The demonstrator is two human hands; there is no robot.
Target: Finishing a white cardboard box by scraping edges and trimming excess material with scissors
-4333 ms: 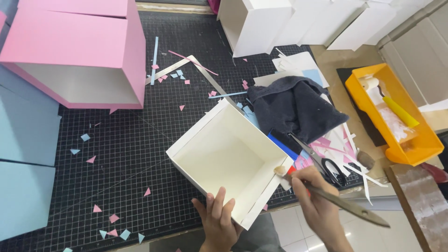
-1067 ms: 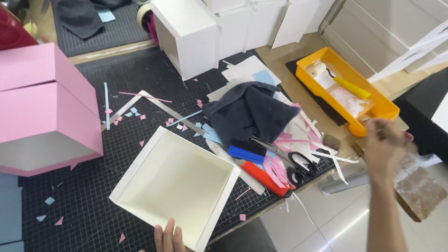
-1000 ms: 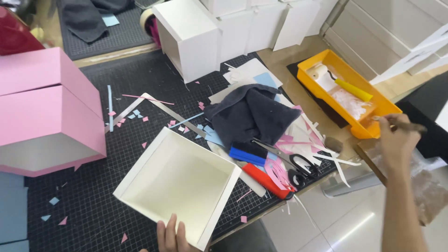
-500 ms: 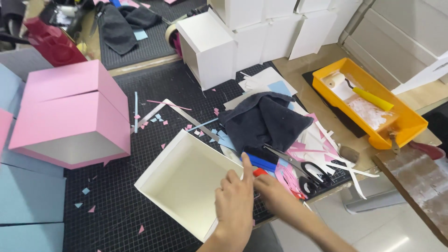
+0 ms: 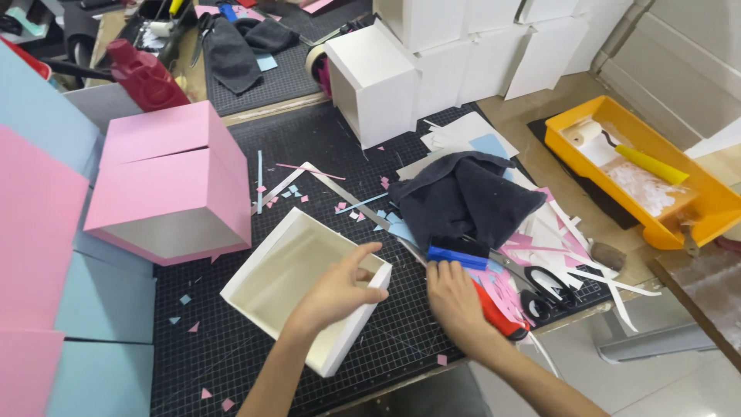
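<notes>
Gripping the rim of an open white box (image 5: 297,282), the left hand (image 5: 336,289) is clenched on its wall.
The right hand (image 5: 455,301) is laid flat, fingers released, beside a blue scraper (image 5: 457,256) on the cutting mat (image 5: 309,154).

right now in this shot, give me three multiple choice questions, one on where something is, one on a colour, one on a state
1. Where does the paint roller lie?
A. in the orange tray
B. inside the white open box
C. on the pink box

2. What colour is the cloth heaped on the cutting mat?
A. yellow
B. dark navy
C. pink

3. What is the left hand doing?
A. hanging free in the air
B. resting on the white open box's rim
C. holding scissors

Answers: 1 A, the roller's white head and yellow handle sit within the tray's walls. 2 B, the heap is dark blue-black. 3 B, its fingers lie over the box's corner, while the right hand is beside the blue tool.
</notes>
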